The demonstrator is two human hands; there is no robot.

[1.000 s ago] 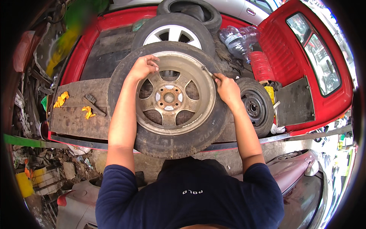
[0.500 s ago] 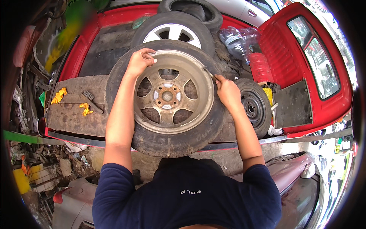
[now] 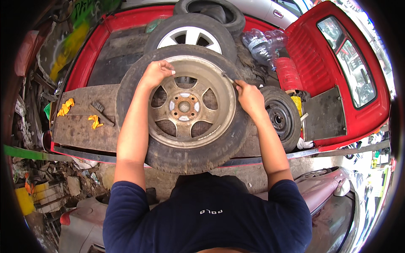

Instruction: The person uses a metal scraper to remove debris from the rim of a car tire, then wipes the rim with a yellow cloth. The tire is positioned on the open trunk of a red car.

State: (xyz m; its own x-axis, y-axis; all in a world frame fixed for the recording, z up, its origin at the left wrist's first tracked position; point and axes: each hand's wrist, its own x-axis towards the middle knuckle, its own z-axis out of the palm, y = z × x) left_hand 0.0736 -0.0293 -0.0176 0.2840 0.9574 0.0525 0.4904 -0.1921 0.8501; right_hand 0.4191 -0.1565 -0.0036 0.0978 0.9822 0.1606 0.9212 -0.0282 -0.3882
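A tyre (image 3: 141, 84) on a dirty grey alloy wheel (image 3: 184, 139) lies flat before me, its hub brown with rust. My right hand (image 3: 251, 98), closed at the tyre's right side, grips a thin brush-like tool (image 3: 230, 79) with a light handle. Its dark tip meets the upper right of the wheel's rim; the bristles are too small to make out clearly. Over the rim's upper left is my left hand (image 3: 157, 75), loosely curled with thumb and fingers a little apart and nothing visible in them. Whether its fingertips touch the rim I cannot tell.
Behind lies another tyre with a silver wheel (image 3: 190, 33); a bare tyre (image 3: 236, 21) is farther back. A black-wheeled spare (image 3: 291, 126) and plastic bottles (image 3: 261, 46) are on the right. A wire brush (image 3: 101, 113) and yellow cloths (image 3: 65, 107) rest on boards at left.
My left hand has dropped slightly toward the wheel's centre and its fingers have drawn closer together. The tool's tip has shifted a little up and left along the rim.
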